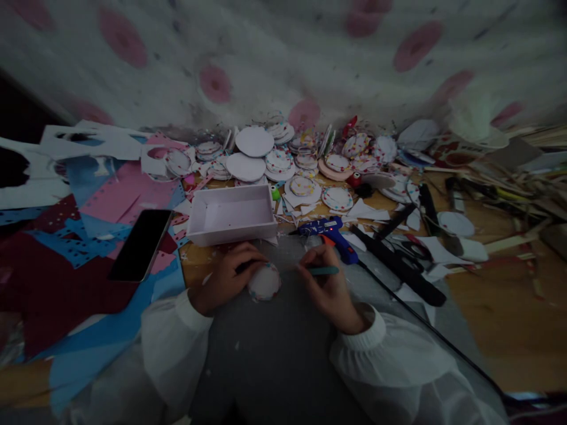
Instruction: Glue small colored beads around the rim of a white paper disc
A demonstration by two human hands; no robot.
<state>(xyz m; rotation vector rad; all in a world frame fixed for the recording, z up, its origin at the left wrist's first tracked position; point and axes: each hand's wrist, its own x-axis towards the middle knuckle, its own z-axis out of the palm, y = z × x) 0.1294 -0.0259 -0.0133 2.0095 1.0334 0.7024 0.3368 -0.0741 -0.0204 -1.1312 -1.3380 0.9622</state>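
My left hand is closed at the left edge of a small round white disc, thumb and fingers against its rim. Coloured dots run around the disc, which is on the dark grey mat. To the right of it, my right hand pinches a slim teal stick-like tool. The tool's tip is too dim and blurred to make out. Just beyond my right hand lies a blue hot glue gun with an orange trigger. Beyond my left hand stands a white rectangular box, open at the top.
Many dotted discs are heaped along the back by the curtain. A phone rests on coloured sheets at left. A black stick, scissors and the glue gun's cord lie at right, near wooden strips.
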